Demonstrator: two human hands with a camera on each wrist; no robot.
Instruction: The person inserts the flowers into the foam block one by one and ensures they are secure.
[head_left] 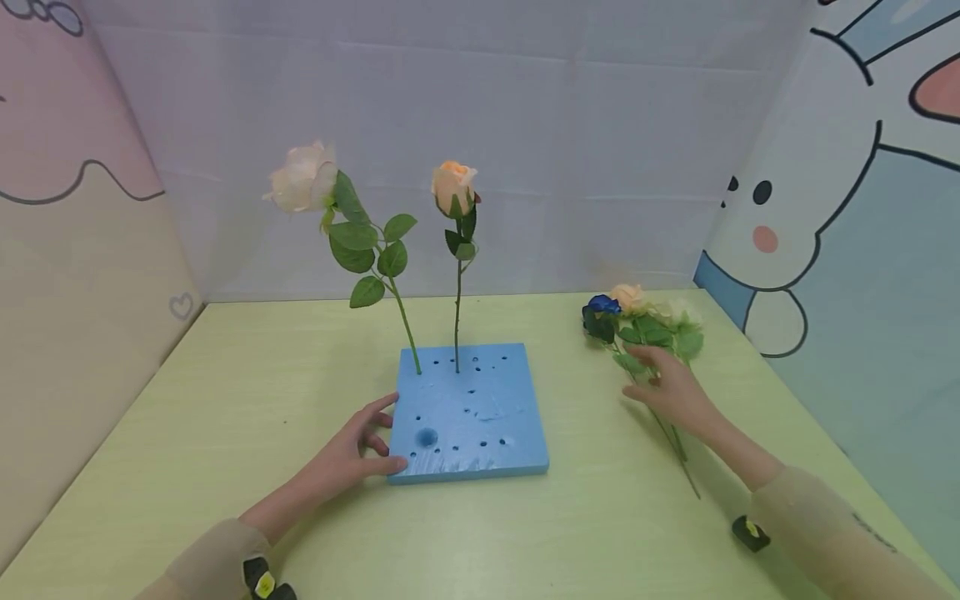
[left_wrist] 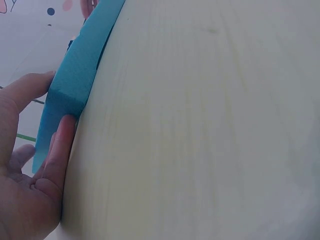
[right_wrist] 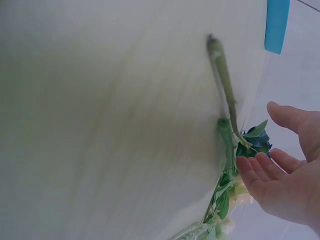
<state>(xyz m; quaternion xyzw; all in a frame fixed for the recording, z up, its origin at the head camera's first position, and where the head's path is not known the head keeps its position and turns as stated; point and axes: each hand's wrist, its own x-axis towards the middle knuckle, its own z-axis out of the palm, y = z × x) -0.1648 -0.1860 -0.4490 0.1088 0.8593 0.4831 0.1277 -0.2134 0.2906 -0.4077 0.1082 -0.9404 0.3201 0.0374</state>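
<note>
A blue foam block (head_left: 487, 425) with several small holes lies on the table. My left hand (head_left: 356, 446) rests against its left edge, with the thumb at the front corner and the fingers along the side. A white rose (head_left: 303, 179) stands tilted left in the block; a peach rose (head_left: 454, 190) stands upright beside it. My right hand (head_left: 671, 392) hovers at the stems of a bunch of artificial flowers lying on the right. Its thumb and fingers are apart, and nothing shows between them. The bunch has a blue rose (head_left: 602, 307), a peach flower (head_left: 628, 296) and whitish flowers (head_left: 675, 312).
The pale yellow-green table (head_left: 300, 533) reaches back to a white cloth backdrop (head_left: 562, 167). Printed cartoon panels flank it at left and right. Bare stem ends (right_wrist: 222, 70) of the loose flowers point toward the table's front.
</note>
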